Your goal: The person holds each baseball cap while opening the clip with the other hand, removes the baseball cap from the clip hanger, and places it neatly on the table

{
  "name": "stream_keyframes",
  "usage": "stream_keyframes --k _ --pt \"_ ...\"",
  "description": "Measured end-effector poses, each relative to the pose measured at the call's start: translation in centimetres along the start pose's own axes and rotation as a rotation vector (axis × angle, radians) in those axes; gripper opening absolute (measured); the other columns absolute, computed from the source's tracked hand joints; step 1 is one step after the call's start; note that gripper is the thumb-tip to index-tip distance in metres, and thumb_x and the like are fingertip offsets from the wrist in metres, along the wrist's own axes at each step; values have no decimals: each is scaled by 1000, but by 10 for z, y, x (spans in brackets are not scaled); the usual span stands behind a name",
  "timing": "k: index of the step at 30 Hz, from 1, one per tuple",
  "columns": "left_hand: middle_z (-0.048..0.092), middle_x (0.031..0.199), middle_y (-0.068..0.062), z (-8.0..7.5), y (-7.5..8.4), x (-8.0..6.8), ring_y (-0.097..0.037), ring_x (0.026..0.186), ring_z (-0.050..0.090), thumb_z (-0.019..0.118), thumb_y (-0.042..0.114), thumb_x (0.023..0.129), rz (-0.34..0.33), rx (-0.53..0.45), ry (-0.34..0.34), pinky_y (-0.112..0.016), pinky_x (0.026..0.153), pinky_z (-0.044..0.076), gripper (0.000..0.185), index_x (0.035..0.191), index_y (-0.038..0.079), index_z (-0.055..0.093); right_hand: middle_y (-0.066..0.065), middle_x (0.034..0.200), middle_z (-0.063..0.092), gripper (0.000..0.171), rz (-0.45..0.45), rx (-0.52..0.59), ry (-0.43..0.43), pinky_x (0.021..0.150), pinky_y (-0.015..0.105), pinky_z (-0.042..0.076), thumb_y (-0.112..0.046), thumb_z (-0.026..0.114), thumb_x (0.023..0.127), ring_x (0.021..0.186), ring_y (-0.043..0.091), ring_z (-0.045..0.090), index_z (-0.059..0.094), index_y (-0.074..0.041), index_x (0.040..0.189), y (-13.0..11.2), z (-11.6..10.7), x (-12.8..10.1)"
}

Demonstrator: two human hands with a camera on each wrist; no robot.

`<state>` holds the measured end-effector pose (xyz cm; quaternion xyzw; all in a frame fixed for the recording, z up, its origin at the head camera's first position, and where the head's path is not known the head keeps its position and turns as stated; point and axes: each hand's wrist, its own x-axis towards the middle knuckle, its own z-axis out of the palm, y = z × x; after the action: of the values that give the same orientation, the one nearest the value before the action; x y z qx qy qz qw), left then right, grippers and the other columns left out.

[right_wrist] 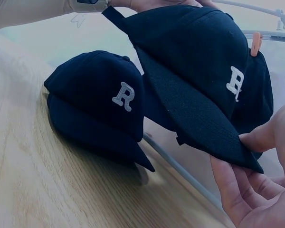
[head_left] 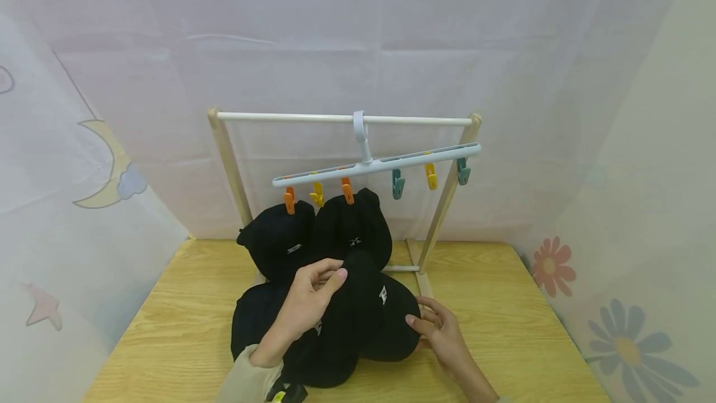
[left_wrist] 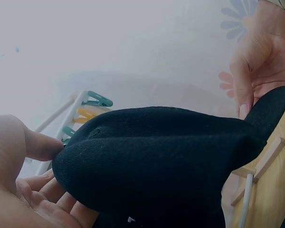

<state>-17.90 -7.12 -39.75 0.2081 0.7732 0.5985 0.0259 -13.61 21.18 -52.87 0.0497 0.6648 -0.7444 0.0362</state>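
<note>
A black cap with a white letter R [head_left: 363,310] is held over the wooden table [head_left: 503,303] between both hands. My left hand [head_left: 334,280] grips its crown from the back, thumb on top [left_wrist: 38,142]. At the other end, my right hand [head_left: 425,323] pinches the tip of the brim [right_wrist: 218,137] between thumb and fingers. A second black R cap [right_wrist: 99,90] lies on the table just to the left [head_left: 257,316]. Behind, two more black caps [head_left: 279,244] [head_left: 355,229] hang from orange clips of a white clip hanger [head_left: 380,163].
The hanger hooks over the white rod of a small wooden rack [head_left: 341,119] at the table's back. Its yellow [head_left: 317,194] [head_left: 431,176] and teal clips [head_left: 397,184] [head_left: 463,171] hold nothing. Translucent curtains with moon and flower prints close in on three sides.
</note>
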Motion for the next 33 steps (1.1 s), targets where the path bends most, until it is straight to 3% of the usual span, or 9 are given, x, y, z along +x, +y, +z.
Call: stream_keyframes --k 12,33 --pt "78 117 -18 -10 -7 -9 -15 101 73 64 19 109 -31 -8 12 -23 96 55 33 132 -5 69 8 94 72 69 -18 14 -53 63 35 64 -5 76 97 69 19 75 40 9 155 0 10 2" --pt "80 111 -14 -20 -15 -22 -14 106 71 65 18 108 -94 -19 48 -20 96 53 29 128 -3 72 7 95 72 70 10 6 -72 60 32 61 -5 77 96 71 18 75 42 10 154 9 21 4"
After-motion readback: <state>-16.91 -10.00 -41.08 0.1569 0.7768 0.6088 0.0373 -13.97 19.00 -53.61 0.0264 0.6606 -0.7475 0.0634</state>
